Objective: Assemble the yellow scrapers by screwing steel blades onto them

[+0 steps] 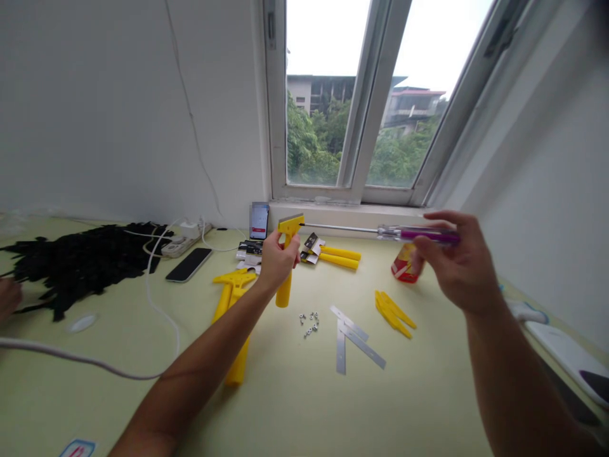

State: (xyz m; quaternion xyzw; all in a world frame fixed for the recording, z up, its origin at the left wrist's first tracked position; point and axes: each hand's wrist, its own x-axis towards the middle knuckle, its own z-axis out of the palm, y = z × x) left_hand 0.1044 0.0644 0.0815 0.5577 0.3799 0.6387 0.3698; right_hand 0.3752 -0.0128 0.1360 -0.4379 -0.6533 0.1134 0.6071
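Note:
My left hand [280, 257] is closed round a yellow scraper [284, 293], held upright with a metal blade along its top. My right hand [459, 260] grips the clear and purple handle of a screwdriver [342, 228]. The screwdriver's shaft lies level, its tip at the scraper head. On the table below are several small screws and nuts [311, 327], some flat metal blades [354, 336] and loose yellow plastic pieces [394, 313]. More yellow scraper bodies [236, 374] lie beneath my left forearm, partly hidden by it.
Behind my hands, yellow-handled scrapers with card labels [340, 256] lie near a propped phone [259, 221]. A red container [404, 270] stands by my right hand. Leftward are a dark phone [189, 264], a power strip [181, 244], a white cable [151, 285], a black pile [80, 263] and another person's hand [8, 297].

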